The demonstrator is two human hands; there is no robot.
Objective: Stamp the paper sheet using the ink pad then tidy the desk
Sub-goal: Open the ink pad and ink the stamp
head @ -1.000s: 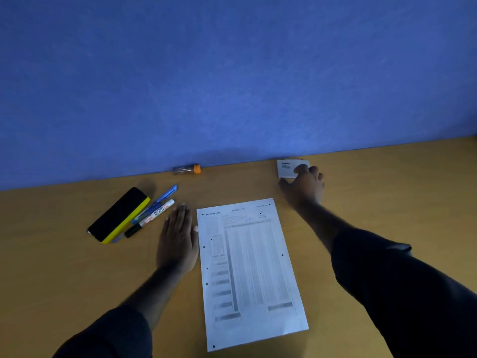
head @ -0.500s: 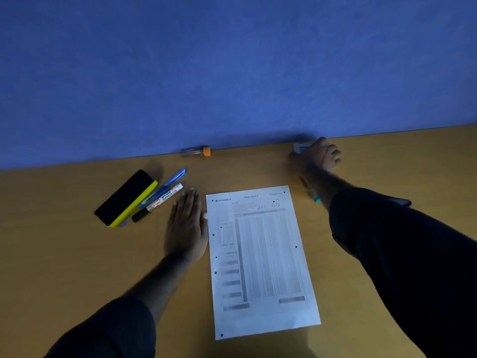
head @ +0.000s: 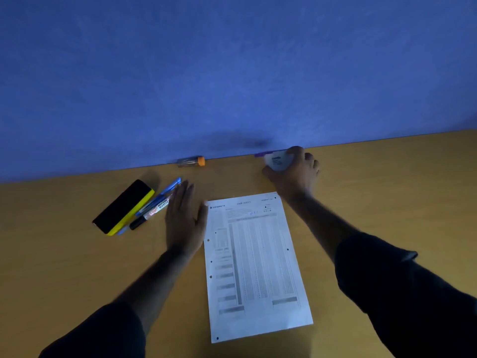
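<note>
The right hand [head: 294, 171] was curled around a small white, flat plastic ink pad case [head: 277, 161] at the desk's far edge, against the blue wall, apparently to bring it toward the white printed paper sheet [head: 253, 264] lying just nearer than that grip. The left hand [head: 184, 220] lay flat and open, holding nothing, beside the sheet's left edge, likely steadying it.

Paper sheet [head: 254, 264] centre of tabletop [head: 64, 267]; eraser [head: 124, 207] and markers [head: 154, 206] left; vial [head: 191, 161] far, against wall [head: 232, 73].
</note>
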